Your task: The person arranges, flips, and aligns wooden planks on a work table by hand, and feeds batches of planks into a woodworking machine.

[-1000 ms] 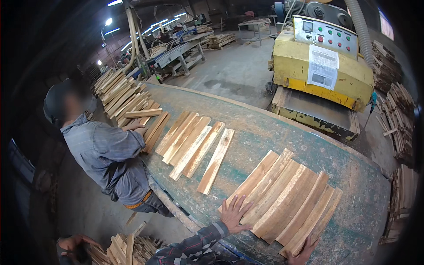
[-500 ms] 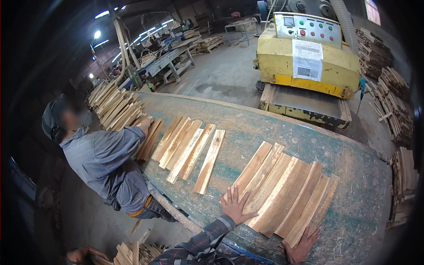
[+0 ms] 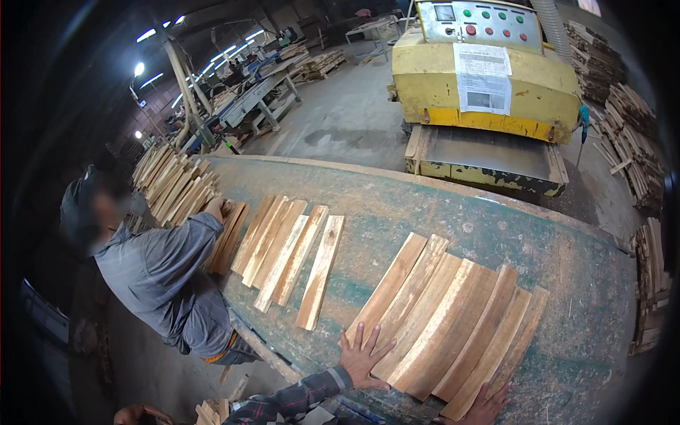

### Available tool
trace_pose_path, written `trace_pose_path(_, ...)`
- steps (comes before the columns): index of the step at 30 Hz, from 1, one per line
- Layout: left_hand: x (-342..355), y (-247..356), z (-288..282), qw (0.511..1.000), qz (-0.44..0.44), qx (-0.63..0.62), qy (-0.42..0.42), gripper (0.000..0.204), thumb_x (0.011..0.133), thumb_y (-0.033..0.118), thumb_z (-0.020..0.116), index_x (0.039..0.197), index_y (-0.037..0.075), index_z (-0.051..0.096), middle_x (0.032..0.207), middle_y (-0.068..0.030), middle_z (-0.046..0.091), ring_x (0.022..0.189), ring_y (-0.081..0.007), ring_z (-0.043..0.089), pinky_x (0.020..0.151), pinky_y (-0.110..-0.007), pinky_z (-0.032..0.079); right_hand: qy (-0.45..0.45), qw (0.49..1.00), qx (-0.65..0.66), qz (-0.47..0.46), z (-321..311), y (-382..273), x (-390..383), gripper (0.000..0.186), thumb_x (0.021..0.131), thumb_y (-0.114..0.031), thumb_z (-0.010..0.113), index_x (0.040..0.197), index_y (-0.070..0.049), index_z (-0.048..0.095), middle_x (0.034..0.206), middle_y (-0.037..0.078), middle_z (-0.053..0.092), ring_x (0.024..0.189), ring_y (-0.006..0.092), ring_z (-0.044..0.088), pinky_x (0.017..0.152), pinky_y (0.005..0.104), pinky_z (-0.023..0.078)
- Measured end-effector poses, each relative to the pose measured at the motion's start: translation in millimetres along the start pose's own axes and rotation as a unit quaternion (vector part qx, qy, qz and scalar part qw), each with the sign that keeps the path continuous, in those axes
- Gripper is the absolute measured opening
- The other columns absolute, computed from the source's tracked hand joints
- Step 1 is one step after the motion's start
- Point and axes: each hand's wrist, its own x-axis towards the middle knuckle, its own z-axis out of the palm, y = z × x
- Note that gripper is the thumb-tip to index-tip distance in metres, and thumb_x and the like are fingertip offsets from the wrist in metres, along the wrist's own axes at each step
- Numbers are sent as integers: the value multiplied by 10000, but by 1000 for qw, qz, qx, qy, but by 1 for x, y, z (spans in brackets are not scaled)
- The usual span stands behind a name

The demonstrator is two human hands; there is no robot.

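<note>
A row of wooden slats (image 3: 443,319) lies side by side on the worn green table in front of me. My left hand (image 3: 363,360) rests with fingers spread at the near end of the leftmost slats, touching them. At the near end of the rightmost slats, my right hand (image 3: 480,409) lies with fingers stretched out beside the wood; the lower frame edge cuts off part of it. Neither hand is wrapped round anything. Left of this row, a single pale slat (image 3: 321,273) lies apart, and beyond it is a looser group of slats (image 3: 273,244).
A co-worker in a grey-blue shirt (image 3: 159,258) leans over the left of the table (image 3: 397,202), one hand near a heap of slats (image 3: 173,185). A yellow machine (image 3: 485,85) with a button panel stands beyond the far edge. Wood stacks (image 3: 630,145) line the right side.
The whole view has shifted slightly, so the machine sits higher and the slats lower. Both my hands keep about the same places against the slats. The co-worker leans a little differently.
</note>
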Motion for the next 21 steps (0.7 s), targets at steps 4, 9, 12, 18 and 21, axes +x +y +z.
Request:
trace_pose_path(4,0,-4,5,999,3,-18,27,1210,634,965,585,1640,373,267,1723,-216,49,1522,-594,-59,953,-921,85,88,992,68,-59,7,4,7,1394,592,-742,827,1660,-162,145,1602,456,90,1484,627,137,1159,751,163)
trace_pose_path(9,0,-4,9,999,-2,-32,9,1190,635,960,594,1631,385,292,1719,-224,66,1515,-610,-53,964,-913,58,17,997,73,-29,-12,-2,13,1203,712,-659,777,1616,-81,234,1526,505,189,1427,672,191,1167,740,156)
trace_pose_path(12,-2,-4,9,1000,-4,-7,6,1199,580,985,607,1579,345,428,1697,-263,106,1521,-596,-45,1011,-882,20,-33,997,67,-6,-16,-4,18,1148,755,-659,739,1594,-12,297,1506,518,219,1413,685,193,1171,738,133)
trace_pose_path(18,1,-2,4,999,-3,-25,20,1191,569,986,618,1559,343,460,1690,-275,112,1526,-586,-51,1009,-881,30,-76,994,73,20,-27,-6,21,1257,672,-728,755,1594,0,309,1609,439,96,1483,636,62,1209,714,23)
trace_pose_path(21,1,-5,9,1000,-9,-14,8,1186,565,979,630,1554,346,468,1690,-270,117,1528,-582,-48,1008,-882,35,-86,993,73,21,-10,-2,29,1275,657,-738,760,1595,-2,308,1626,427,75,1495,628,42,1214,710,8)
